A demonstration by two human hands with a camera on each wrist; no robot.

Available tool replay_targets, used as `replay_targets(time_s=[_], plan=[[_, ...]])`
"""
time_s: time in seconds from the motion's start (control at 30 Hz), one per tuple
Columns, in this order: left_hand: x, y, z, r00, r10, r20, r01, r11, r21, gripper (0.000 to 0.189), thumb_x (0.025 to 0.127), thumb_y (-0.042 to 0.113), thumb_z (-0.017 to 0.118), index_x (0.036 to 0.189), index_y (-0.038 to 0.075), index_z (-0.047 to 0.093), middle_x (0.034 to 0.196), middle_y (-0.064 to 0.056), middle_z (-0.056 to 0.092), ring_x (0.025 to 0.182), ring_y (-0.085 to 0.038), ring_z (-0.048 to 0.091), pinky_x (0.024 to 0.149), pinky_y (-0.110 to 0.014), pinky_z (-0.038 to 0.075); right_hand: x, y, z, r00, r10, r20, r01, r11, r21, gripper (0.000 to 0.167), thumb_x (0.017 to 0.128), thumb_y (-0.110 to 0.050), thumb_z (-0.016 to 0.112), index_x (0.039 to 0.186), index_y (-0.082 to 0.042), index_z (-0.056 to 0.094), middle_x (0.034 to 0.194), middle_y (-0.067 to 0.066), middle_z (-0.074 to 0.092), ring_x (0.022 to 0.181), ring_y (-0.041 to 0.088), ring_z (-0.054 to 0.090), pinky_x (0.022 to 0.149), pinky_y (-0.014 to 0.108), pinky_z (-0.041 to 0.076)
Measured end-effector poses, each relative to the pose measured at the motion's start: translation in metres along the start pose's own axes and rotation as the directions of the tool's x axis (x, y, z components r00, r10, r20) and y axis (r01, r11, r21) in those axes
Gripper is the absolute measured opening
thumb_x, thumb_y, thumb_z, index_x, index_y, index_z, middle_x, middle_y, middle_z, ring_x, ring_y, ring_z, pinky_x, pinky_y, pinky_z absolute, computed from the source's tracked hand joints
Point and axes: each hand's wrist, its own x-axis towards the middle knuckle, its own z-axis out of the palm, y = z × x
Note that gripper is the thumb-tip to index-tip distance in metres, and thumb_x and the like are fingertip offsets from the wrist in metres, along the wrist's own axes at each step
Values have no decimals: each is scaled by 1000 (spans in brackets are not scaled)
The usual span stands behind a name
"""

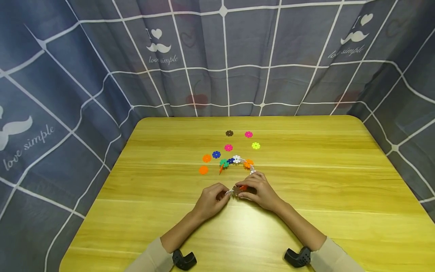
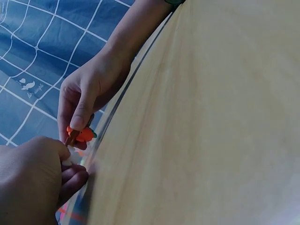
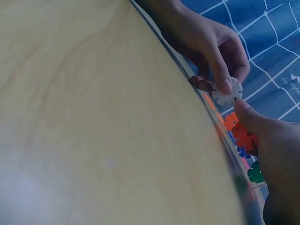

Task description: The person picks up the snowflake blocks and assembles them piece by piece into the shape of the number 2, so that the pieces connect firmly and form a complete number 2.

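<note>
Over the near middle of the table, my left hand [image 1: 213, 200] pinches a white notched plastic disc [image 3: 227, 91] between thumb and fingers. My right hand [image 1: 259, 190] grips a brown notched disc [image 1: 236, 190], with a red-orange disc [image 3: 245, 137] next to it. The white disc's edge meets the brown one between the two hands. Beyond the right hand a curved chain of linked discs lies on the table: an orange disc [image 1: 248, 163], a white one [image 1: 236, 159], a dark blue one [image 1: 230, 161], a green one [image 1: 224, 163] and an edge-on orange one [image 1: 221, 169].
Loose discs lie flat past the chain: brown [image 1: 229, 133], pink [image 1: 249, 134], yellow-green [image 1: 256, 145], another pink [image 1: 229, 147], blue [image 1: 216, 154] and two orange, one of them [image 1: 203, 170] nearer. A grey-blue checked curtain [image 1: 244, 45] hangs around the wooden table [image 1: 323, 162].
</note>
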Motion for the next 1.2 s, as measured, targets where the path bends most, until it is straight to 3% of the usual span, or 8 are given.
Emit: replay_targets(time_s=[0.23, 0.5, 0.97, 1.2], plan=[[-1, 0, 0, 1000, 0, -2, 0, 999, 34, 2, 86, 10, 65, 86, 8, 65, 77, 2, 60, 63, -3, 49, 55, -13, 42, 2, -2, 1, 999, -3, 48, 3, 1000, 7, 36, 81, -21, 71, 114, -10, 65, 101, -6, 63, 97, 13, 49, 96, 41, 29], [-3, 2, 1, 1000, -27, -9, 27, 998, 50, 7, 88, 13, 64, 85, 7, 67, 77, 4, 59, 63, -2, 48, 55, -12, 41, 2, -4, 1, 993, -19, 113, 21, 1000, -14, 33, 84, -22, 67, 115, -9, 63, 102, -6, 61, 103, 15, 49, 105, 46, 22], [-5, 4, 4, 998, 34, -59, -38, 996, -80, 5, 82, -1, 67, 83, 3, 64, 70, 0, 58, 58, 1, 53, 51, -7, 43, 0, -2, 4, 990, -128, 52, 128, 992, 3, 32, 86, -21, 66, 114, -7, 63, 101, -4, 61, 103, 15, 49, 103, 46, 25], [-5, 4, 6, 997, 72, -34, -73, 996, -48, 5, 83, 1, 67, 82, 5, 63, 69, 3, 56, 58, 2, 51, 52, -6, 41, -1, -4, 5, 988, -138, 66, 141, 990, -30, 33, 82, -20, 68, 112, -8, 64, 101, -4, 61, 101, 14, 49, 105, 43, 23]])
